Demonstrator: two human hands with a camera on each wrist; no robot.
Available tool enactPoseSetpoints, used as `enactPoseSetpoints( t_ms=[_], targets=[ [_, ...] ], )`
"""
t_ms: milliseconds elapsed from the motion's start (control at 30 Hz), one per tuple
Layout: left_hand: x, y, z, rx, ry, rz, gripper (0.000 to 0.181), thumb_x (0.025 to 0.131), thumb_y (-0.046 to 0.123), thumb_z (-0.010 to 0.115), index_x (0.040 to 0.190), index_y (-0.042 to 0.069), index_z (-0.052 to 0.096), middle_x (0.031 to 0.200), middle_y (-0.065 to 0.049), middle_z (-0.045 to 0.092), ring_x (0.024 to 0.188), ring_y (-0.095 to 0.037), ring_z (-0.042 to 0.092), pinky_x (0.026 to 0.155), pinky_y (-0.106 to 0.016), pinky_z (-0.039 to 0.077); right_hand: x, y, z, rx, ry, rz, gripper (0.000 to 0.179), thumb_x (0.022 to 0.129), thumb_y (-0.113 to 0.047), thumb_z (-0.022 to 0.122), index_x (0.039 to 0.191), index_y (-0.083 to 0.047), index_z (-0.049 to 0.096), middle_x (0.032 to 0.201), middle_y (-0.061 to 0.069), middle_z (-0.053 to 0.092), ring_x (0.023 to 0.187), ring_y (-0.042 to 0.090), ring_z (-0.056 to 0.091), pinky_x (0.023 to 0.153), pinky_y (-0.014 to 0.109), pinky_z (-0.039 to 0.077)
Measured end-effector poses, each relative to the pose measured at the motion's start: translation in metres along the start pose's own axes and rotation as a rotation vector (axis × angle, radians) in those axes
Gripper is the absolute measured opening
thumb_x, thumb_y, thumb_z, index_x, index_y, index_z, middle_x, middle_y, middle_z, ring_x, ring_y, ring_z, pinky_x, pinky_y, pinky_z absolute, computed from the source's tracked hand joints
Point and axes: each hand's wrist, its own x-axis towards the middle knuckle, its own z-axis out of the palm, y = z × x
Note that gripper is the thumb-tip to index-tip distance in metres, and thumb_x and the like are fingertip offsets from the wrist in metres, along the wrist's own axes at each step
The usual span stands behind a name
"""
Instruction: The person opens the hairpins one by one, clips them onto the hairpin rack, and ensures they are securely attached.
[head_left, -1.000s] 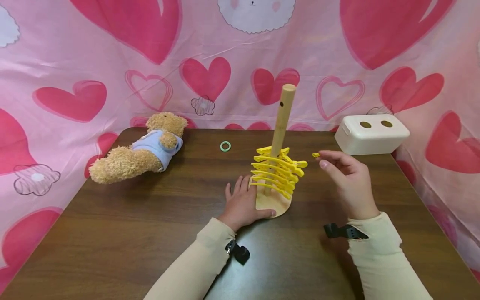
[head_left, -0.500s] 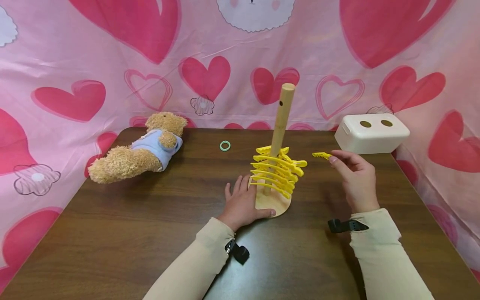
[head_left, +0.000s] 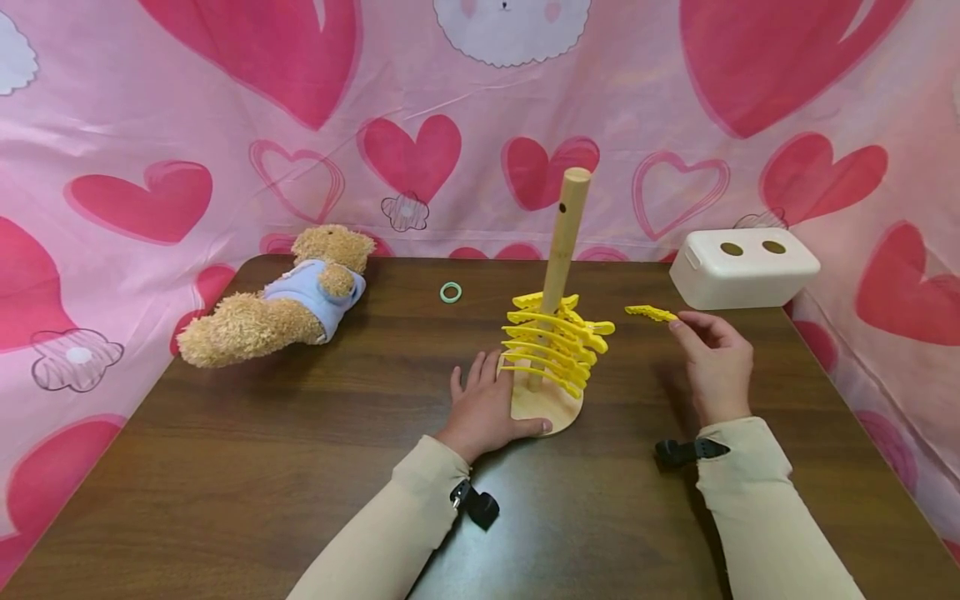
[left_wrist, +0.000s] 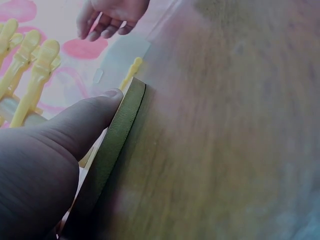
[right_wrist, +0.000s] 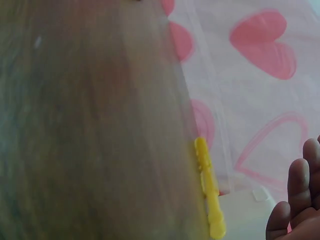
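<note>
My left hand rests against the round wooden base, its fingers spread and its thumb along the rim. From the base rises a thick wooden post. Several yellow plastic pieces, slim with knobbed ends, are stacked around the post's lower half. Farther right, one loose yellow piece lies lengthwise on the table. My right hand has its fingertips at the near end of that piece in the head view. Both wrist views show this hand apart from it, fingers loosely bent and holding nothing.
A white box with two round holes stands at the back right. On the left lies a teddy bear in a blue shirt. A small green ring lies behind the base on the wooden table.
My right hand has drawn back to the right, off the loose yellow piece, which now shows along its length. My left hand has stayed on the base.
</note>
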Motion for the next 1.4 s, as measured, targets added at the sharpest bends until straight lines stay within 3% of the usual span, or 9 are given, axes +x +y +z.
enactPoseSetpoints(
  t_ms=[200, 400, 567, 700, 900, 1067, 1167, 1267, 1400],
  targets=[
    [-0.002, 0.000, -0.001, -0.005, -0.001, 0.011, 0.108, 0.074, 0.076, 0.071, 0.156, 0.016, 0.035, 0.162, -0.009, 0.025, 0.151, -0.036, 0.015, 0.115, -0.068, 0.005, 0.004, 0.006, -0.007, -0.128, -0.024, 0.092, 0.045, 0.088, -0.039, 0.077, 0.124, -0.013, 0.070, 0.116, -0.006, 0.063, 0.105, 0.012, 0.050, 0.093, 0.028, 0.039],
    [-0.001, -0.001, 0.001, 0.008, 0.003, 0.008, 0.108, 0.074, 0.077, 0.070, 0.156, 0.016, 0.036, 0.162, -0.009, 0.026, 0.151, -0.036, 0.015, 0.115, -0.068, 0.006, 0.013, 0.016, -0.016, -0.179, -0.052, 0.163, 0.057, 0.085, -0.043, 0.078, 0.131, -0.011, 0.066, 0.114, -0.010, 0.061, 0.104, 0.012, 0.047, 0.091, 0.028, 0.039],
    [-0.001, 0.001, 0.001, -0.005, 0.007, 0.002, 0.107, 0.073, 0.076, 0.072, 0.155, 0.016, 0.038, 0.161, -0.008, 0.027, 0.151, -0.036, 0.015, 0.116, -0.067, 0.005, 0.021, 0.028, -0.025, -0.241, -0.053, 0.124, 0.043, 0.093, -0.022, 0.074, 0.132, -0.008, 0.064, 0.107, -0.010, 0.060, 0.097, 0.010, 0.052, 0.078, 0.012, 0.047],
    [0.000, 0.002, 0.002, -0.009, 0.012, 0.004, 0.106, 0.073, 0.076, 0.072, 0.155, 0.016, 0.038, 0.161, -0.007, 0.026, 0.151, -0.035, 0.015, 0.116, -0.067, 0.005, 0.027, 0.035, -0.031, -0.307, -0.044, 0.081, 0.041, 0.094, -0.013, 0.071, 0.134, -0.005, 0.061, 0.104, -0.011, 0.059, 0.094, 0.008, 0.052, 0.072, 0.009, 0.048],
    [0.001, 0.000, 0.003, -0.010, 0.022, -0.002, 0.107, 0.073, 0.076, 0.071, 0.154, 0.015, 0.039, 0.162, -0.008, 0.025, 0.151, -0.034, 0.014, 0.116, -0.065, 0.003, 0.040, 0.039, -0.034, -0.398, -0.039, 0.090, 0.048, 0.096, -0.019, 0.069, 0.140, -0.005, 0.056, 0.112, -0.005, 0.056, 0.098, 0.008, 0.050, 0.079, 0.012, 0.046],
    [0.001, -0.001, 0.003, -0.011, 0.017, -0.007, 0.105, 0.073, 0.076, 0.071, 0.153, 0.014, 0.041, 0.162, -0.008, 0.024, 0.151, -0.035, 0.014, 0.116, -0.066, 0.003, 0.052, 0.039, -0.035, -0.444, -0.057, 0.141, 0.054, 0.097, -0.026, 0.068, 0.145, -0.010, 0.051, 0.130, 0.003, 0.053, 0.105, 0.012, 0.050, 0.093, 0.026, 0.047],
    [0.000, -0.001, 0.002, -0.008, 0.006, -0.007, 0.105, 0.073, 0.076, 0.071, 0.153, 0.013, 0.042, 0.163, -0.009, 0.024, 0.151, -0.035, 0.014, 0.116, -0.066, 0.004, 0.058, 0.039, -0.037, -0.467, -0.063, 0.156, 0.055, 0.097, -0.028, 0.068, 0.146, -0.009, 0.050, 0.131, 0.003, 0.054, 0.106, 0.013, 0.050, 0.099, 0.034, 0.046],
    [0.000, -0.001, 0.002, -0.009, -0.003, -0.004, 0.105, 0.074, 0.077, 0.070, 0.153, 0.014, 0.041, 0.163, -0.008, 0.024, 0.152, -0.034, 0.013, 0.116, -0.066, 0.003, 0.065, 0.038, -0.039, -0.506, -0.077, 0.142, 0.057, 0.097, -0.028, 0.068, 0.146, -0.008, 0.050, 0.127, 0.003, 0.055, 0.106, 0.013, 0.050, 0.098, 0.034, 0.047],
    [0.000, 0.000, 0.001, -0.007, -0.003, 0.001, 0.105, 0.074, 0.077, 0.070, 0.153, 0.015, 0.041, 0.163, -0.007, 0.023, 0.152, -0.034, 0.013, 0.116, -0.066, 0.003, 0.075, 0.038, -0.043, -0.582, -0.151, 0.102, 0.061, 0.097, -0.028, 0.067, 0.149, -0.005, 0.045, 0.126, 0.008, 0.054, 0.106, 0.018, 0.049, 0.086, 0.028, 0.046]
  ],
)
